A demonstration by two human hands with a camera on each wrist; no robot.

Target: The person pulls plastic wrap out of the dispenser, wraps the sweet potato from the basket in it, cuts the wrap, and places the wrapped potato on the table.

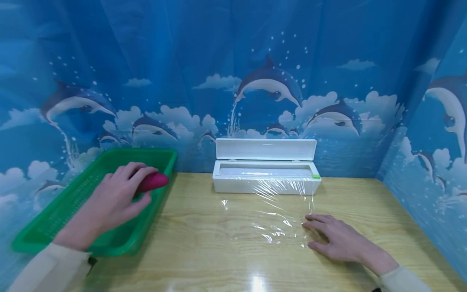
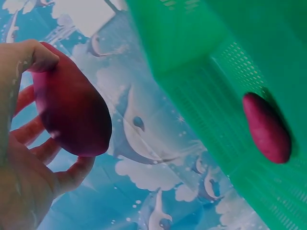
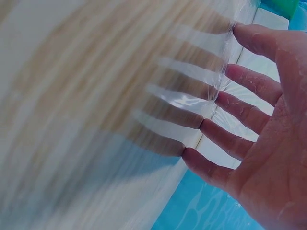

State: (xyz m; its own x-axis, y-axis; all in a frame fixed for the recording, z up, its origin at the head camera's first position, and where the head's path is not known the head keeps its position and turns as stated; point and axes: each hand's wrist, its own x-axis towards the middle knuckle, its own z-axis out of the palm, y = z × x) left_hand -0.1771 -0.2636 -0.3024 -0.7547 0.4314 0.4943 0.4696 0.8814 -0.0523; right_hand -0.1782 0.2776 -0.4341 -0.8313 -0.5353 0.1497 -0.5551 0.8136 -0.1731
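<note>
Left hand (image 1: 116, 196) gripped an elongated magenta sweet potato (image 1: 154, 182), fingers curled round it — raised over a green perforated plastic basket (image 1: 116, 250) with a second magenta tuber (image 2: 267, 129) inside. Right hand (image 1: 337, 240) had fingers spread, tips on the light wood-grain table (image 1: 204, 259) beside clear plastic film (image 1: 271, 234) from an open white rectangular box (image 1: 233, 185).

Sweet potato (image 1: 157, 181), purplish red, oblong, held by left hand (image 1: 114, 196) near green basket (image 1: 120, 248); 2nd sweet potato (image 2: 267, 129) lying inside basket. Clear plastic wrap (image 1: 271, 234), creased, extending from white box (image 1: 233, 186) with raised lid (image 1: 266, 149) over table (image 1: 204, 263); right hand (image 1: 337, 239) at its right edge.
</note>
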